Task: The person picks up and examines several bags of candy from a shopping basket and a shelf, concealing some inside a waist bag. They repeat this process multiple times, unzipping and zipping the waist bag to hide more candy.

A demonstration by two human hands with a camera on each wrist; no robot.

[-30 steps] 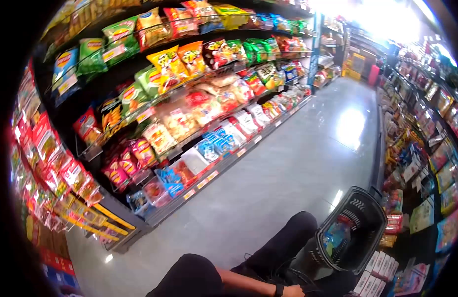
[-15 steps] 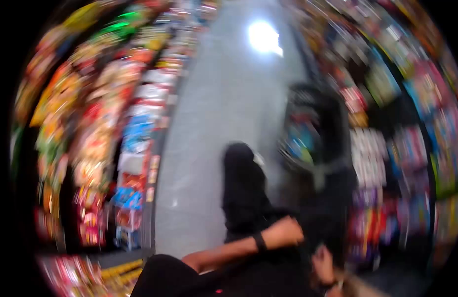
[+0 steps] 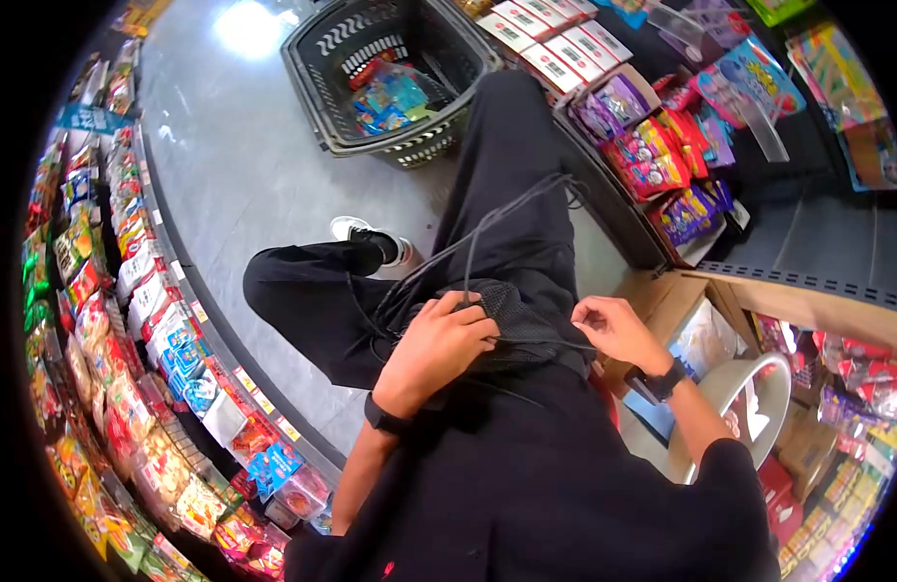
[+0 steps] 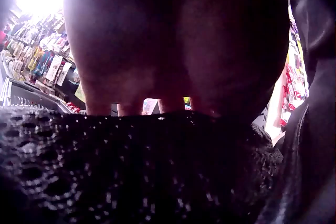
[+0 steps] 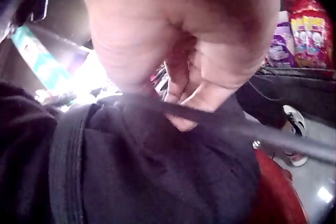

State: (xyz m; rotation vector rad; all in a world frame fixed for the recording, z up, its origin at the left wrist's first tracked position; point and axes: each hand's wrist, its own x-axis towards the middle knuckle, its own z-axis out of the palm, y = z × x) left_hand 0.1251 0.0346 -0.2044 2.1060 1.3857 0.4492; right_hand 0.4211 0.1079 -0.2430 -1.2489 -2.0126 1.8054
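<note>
Left hand (image 3: 440, 347) lies across a black mesh bag (image 3: 511, 303) in the person's lap, its fingers bent over the material; the left wrist view shows them passing behind the mesh edge, with the fingertips hidden. Right hand (image 3: 618, 335), at 3 o'clock from the bag, has its thumb and fingertips brought narrowly together on a dark cord (image 5: 262, 132), which runs slantwise past them. Seen from the head camera, this cord spans the gap between the two hands, which are apart. More loose cords (image 3: 482, 225) arc from the bag toward 1 o'clock, over the black trousers (image 3: 521, 155). Each wrist wears a dark band.

With the bag as the middle of the dial, a white-soled shoe (image 3: 402, 256) shows at 10 o'clock on the grey floor (image 3: 211, 145). A black shopping basket (image 3: 419, 144) stands at 11 o'clock, blue and red packets (image 3: 395, 97) lying inside it. White boxes (image 3: 555, 48) sit in rows just past 12 o'clock, and bright sweet packets (image 3: 652, 155) fill a display between 1 and 2. Toward 4 o'clock, beside the right forearm, is a pale round tub (image 3: 778, 388). Snack bags (image 3: 128, 398) line the shelving from 8 to 10 o'clock.
</note>
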